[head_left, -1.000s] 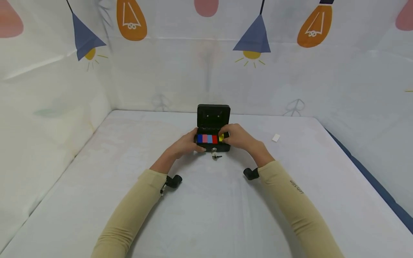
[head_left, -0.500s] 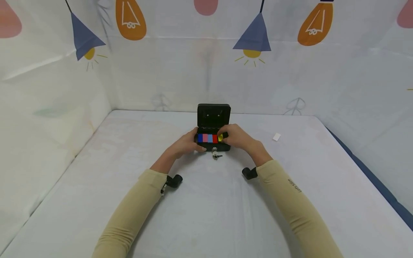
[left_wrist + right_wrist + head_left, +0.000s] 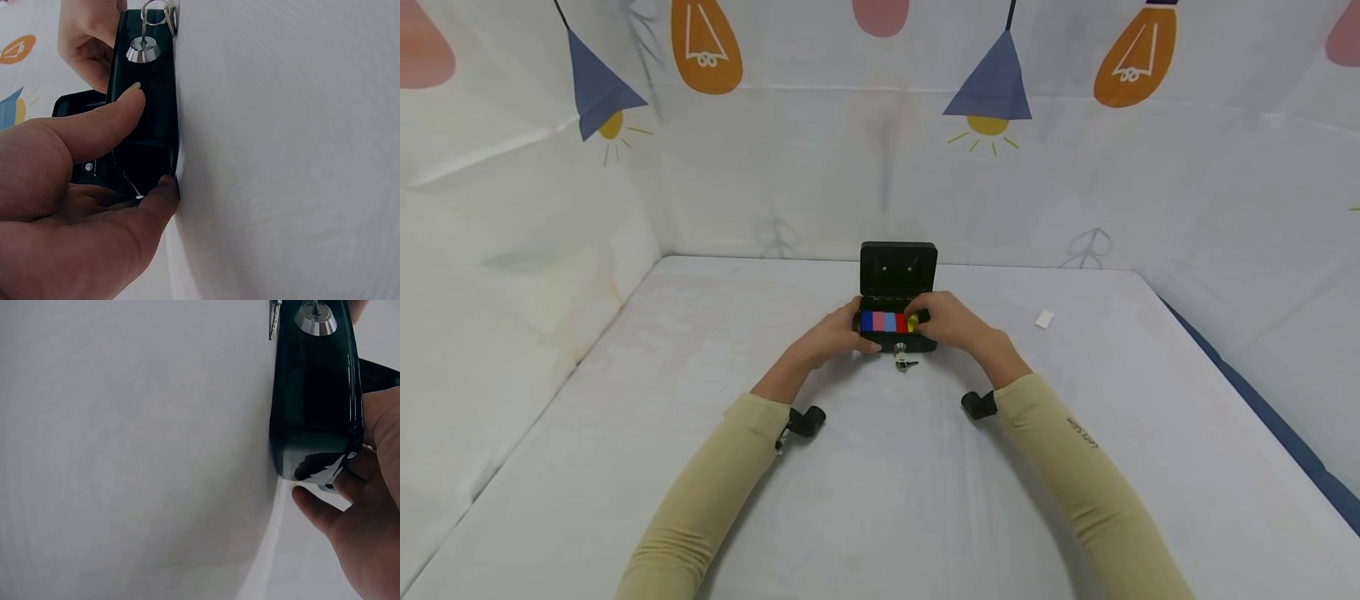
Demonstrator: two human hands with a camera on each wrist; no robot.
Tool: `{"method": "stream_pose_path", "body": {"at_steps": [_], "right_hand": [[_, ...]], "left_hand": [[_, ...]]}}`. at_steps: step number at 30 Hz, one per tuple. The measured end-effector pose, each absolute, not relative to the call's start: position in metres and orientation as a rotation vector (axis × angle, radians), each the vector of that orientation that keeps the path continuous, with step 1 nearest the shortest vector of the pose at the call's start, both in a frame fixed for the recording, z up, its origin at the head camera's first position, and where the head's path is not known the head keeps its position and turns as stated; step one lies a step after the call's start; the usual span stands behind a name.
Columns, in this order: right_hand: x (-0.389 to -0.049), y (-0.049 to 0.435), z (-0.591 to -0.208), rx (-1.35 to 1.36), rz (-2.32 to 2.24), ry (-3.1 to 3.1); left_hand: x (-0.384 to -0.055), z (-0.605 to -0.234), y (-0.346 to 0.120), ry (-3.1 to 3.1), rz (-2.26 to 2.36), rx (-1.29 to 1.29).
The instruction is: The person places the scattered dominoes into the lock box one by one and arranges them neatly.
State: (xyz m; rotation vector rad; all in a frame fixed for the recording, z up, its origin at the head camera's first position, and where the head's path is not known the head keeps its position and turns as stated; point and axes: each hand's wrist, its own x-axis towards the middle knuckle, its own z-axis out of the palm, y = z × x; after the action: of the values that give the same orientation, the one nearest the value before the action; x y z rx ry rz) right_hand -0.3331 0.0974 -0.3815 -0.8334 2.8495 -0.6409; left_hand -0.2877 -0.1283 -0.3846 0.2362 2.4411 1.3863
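Observation:
A black cash box (image 3: 917, 342) stands on the white table, lid (image 3: 898, 268) raised at the back. Blue (image 3: 867, 322), pink (image 3: 878, 322), light blue (image 3: 890, 322) and red (image 3: 902, 323) blocks sit side by side inside. My left hand (image 3: 829, 337) grips the box's left end; in the left wrist view the thumb (image 3: 109, 125) presses the front panel. Reaching in over the right end, my right hand (image 3: 953, 321) pinches a yellow block (image 3: 913, 322) close beside the red one. In the right wrist view the box wall hides the fingertips and block.
A key ring (image 3: 902, 363) hangs from the front lock (image 3: 144, 50). To the right lies a small white piece (image 3: 1044, 319). White fabric printed with lamps and bulbs (image 3: 987, 79) rises behind the table.
My right hand has shifted slightly left with the yellow block, narrowing the gap to the red block. The left hand keeps its hold on the cash box.

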Motion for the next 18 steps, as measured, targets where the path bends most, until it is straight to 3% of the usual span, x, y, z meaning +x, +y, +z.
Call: {"method": "stream_pose_path", "body": {"at_steps": [18], "right_hand": [[-0.3337, 0.0976, -0.3818, -0.843, -0.658, 2.84]], "left_hand": [[-0.2885, -0.3853, -0.1275, 2.449, 1.379, 0.23]]}}
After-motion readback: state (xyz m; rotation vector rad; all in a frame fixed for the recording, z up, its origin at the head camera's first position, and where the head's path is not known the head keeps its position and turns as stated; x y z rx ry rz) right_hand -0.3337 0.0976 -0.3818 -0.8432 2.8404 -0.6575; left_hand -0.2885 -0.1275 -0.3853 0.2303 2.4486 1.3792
